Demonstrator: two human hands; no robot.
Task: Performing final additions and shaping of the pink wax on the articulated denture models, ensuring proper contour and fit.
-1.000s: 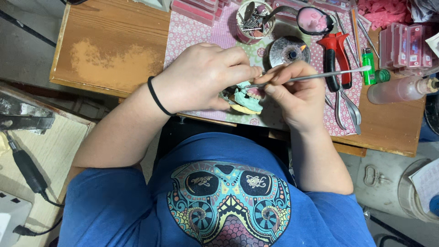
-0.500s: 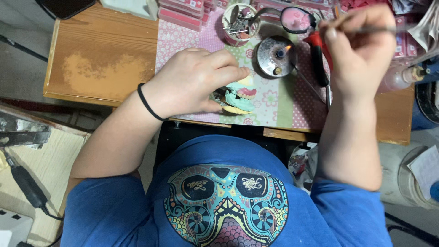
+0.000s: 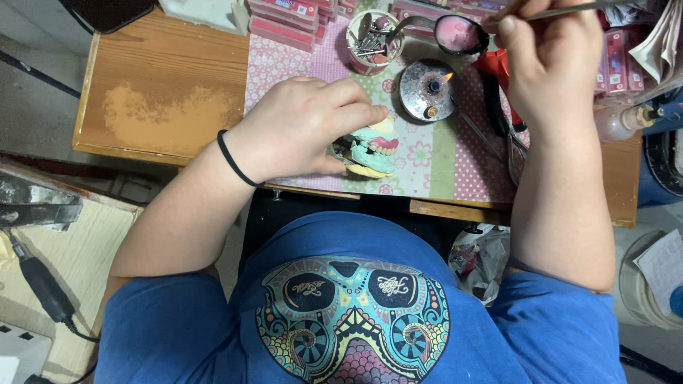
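My left hand (image 3: 302, 128) grips a pale green dental model with pink gums (image 3: 370, 151) near the front edge of the wooden table (image 3: 156, 92). A black band sits on that wrist. My right hand (image 3: 551, 67) is raised at the far right and holds a thin metal tool (image 3: 569, 10) by its handle. The tool's tip reaches toward a small dish of pink wax (image 3: 459, 34). A small round burner (image 3: 427, 89) with a lit flame stands between the two hands.
A patterned pink and green mat (image 3: 427, 160) covers the work area. A cup of metal tools (image 3: 373, 32) stands at the back, with pink boxes (image 3: 284, 21) beside it. Red-handled pliers (image 3: 498, 85) lie right of the burner. A squeeze bottle (image 3: 626, 117) lies at the right edge.
My right hand has lifted the metal tool away from the dental model and carried it up and right, past the burner, toward the pink wax dish. The left hand keeps its hold.
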